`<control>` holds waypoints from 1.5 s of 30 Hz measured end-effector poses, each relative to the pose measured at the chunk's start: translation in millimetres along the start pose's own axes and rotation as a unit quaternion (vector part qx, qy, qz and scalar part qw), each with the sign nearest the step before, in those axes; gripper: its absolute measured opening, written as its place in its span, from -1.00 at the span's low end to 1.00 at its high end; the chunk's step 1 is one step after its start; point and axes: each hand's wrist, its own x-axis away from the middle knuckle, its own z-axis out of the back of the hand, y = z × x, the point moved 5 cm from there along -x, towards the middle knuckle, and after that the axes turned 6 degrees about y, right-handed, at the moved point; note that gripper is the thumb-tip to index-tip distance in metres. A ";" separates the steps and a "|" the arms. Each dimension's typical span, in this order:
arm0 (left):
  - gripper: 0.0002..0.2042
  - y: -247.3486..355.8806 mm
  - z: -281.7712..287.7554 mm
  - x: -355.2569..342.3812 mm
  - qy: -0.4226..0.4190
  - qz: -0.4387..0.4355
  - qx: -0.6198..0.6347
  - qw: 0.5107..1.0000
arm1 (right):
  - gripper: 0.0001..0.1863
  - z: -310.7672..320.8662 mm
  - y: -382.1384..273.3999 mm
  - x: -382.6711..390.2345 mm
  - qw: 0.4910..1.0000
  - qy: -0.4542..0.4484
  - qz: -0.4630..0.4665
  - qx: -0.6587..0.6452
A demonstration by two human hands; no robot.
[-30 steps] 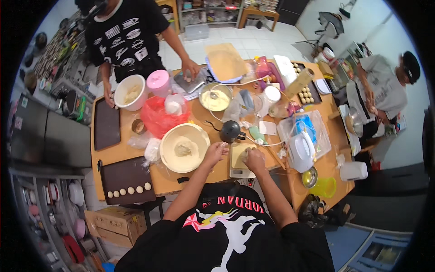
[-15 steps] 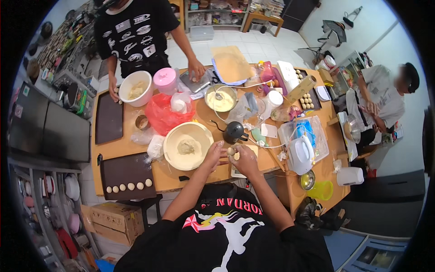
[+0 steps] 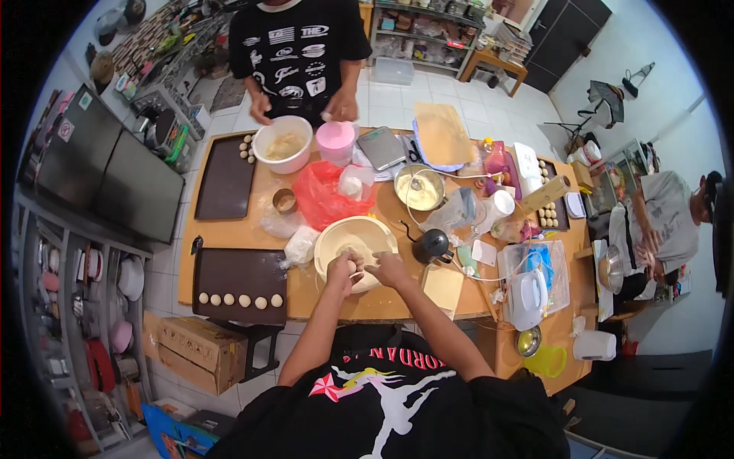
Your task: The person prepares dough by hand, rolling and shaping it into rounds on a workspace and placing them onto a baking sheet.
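Note:
A cream bowl (image 3: 384,232) stands at the table's near edge, and both my hands are in its mouth. My left hand (image 3: 341,277) has its fingers curled around a small pale dough ball (image 3: 352,268). Beside it, my right hand (image 3: 390,270) holds nothing, its fingers apart and reaching into the bowl. The dough in the bowl is mostly hidden behind my hands. Left of the bowl, a dark baking tray (image 3: 241,268) carries a row of several round dough balls (image 3: 229,300) along its near side.
A black kettle (image 3: 433,245) and a pale board (image 3: 440,288) lie right of the bowl. Left are a plastic bag (image 3: 302,246) and red bag (image 3: 325,195). Across the table, a person (image 3: 294,69) works by a white bowl (image 3: 304,157); another person (image 3: 669,218) is at right.
My hands have gone from right of the bowl into it, and the right hand has come away from the dough ball. The person opposite has moved a hand off the scale. The view has shifted.

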 end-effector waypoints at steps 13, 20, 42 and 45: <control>-0.64 37.0 37.6 4.9 -0.058 -0.007 0.018 0.998 | -0.82 -86.3 27.2 -20.4 0.996 0.036 -0.049 0.066; -0.61 43.6 29.4 -9.1 -0.161 0.050 0.033 0.985 | -0.77 -70.9 29.5 -28.2 0.994 0.031 -0.105 -0.004; -0.59 18.3 14.8 -45.7 -0.168 0.086 0.033 0.981 | -0.98 -53.3 22.6 -13.8 0.686 -0.168 -0.281 -0.650; -0.60 3.0 15.5 -54.4 -0.139 0.072 -0.006 0.988 | -0.96 -63.3 23.3 -17.0 0.662 -0.168 -0.265 -0.681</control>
